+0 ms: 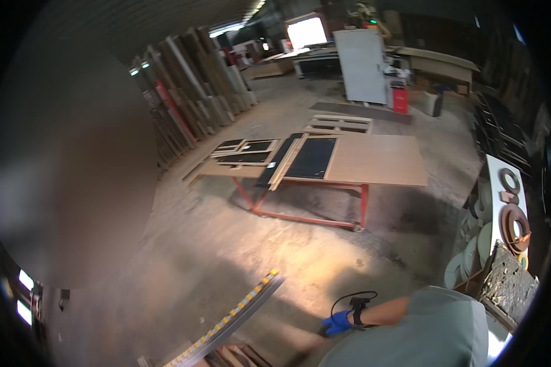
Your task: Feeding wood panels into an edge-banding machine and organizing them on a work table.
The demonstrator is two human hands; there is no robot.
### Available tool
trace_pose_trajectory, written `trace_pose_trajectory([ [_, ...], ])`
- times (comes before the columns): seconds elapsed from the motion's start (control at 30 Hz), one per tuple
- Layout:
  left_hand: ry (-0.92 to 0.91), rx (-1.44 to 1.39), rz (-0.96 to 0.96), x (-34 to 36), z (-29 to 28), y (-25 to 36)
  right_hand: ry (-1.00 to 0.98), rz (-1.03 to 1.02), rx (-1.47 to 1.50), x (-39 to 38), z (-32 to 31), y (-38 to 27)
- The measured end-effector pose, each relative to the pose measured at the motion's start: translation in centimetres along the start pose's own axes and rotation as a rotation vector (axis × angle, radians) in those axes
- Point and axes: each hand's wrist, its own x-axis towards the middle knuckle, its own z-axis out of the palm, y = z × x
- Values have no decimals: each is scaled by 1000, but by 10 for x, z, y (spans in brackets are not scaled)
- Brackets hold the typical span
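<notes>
My right hand (337, 323), in a blue glove, hangs low near the bottom of the head view. Its fingers are small and partly turned away, so I cannot see whether they hold anything. A black strap with a small device (358, 311) and a looped cable sits on that wrist. Left of the hand, a long grey rail (242, 315) with yellow and pale segments along its edge slants up from the lower edge. My left hand cannot be made out. A large blurred grey-brown shape (98, 177), very close, covers the left side and hides what lies behind.
Ahead stands a red-framed table (364, 205) bearing a wood panel (379, 159), black panels (312, 158) and narrow strips. Tall boards (190, 85) lean at the far left. A white cabinet (360, 64) stands behind. Coiled edging rolls (514, 226) are at right.
</notes>
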Motion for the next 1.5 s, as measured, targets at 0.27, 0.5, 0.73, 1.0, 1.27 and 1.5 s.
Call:
trace_pose_trajectory([
  [0.27, -709, -1319, -446, 193, 173, 278, 479, 457, 429, -190, -100, 205],
  [0.5, -1208, -1329, -552, 364, 343, 427, 795, 612, 151, -257, -27, 308],
  [0.73, -1059, -1219, -488, 608, 514, 607, 981, 224, 35, -237, -60, 383],
  [1.0, -563, -63, 454, 670, 524, 792, 1023, 930, 877, -242, -269, 388],
  [1.27, -239, 131, 680, 680, 587, 762, 776, 726, 352, -212, -314, 428],
  [1.5, -385, -108, 584, 681, 582, 743, 575, 363, -45, -181, -378, 466],
])
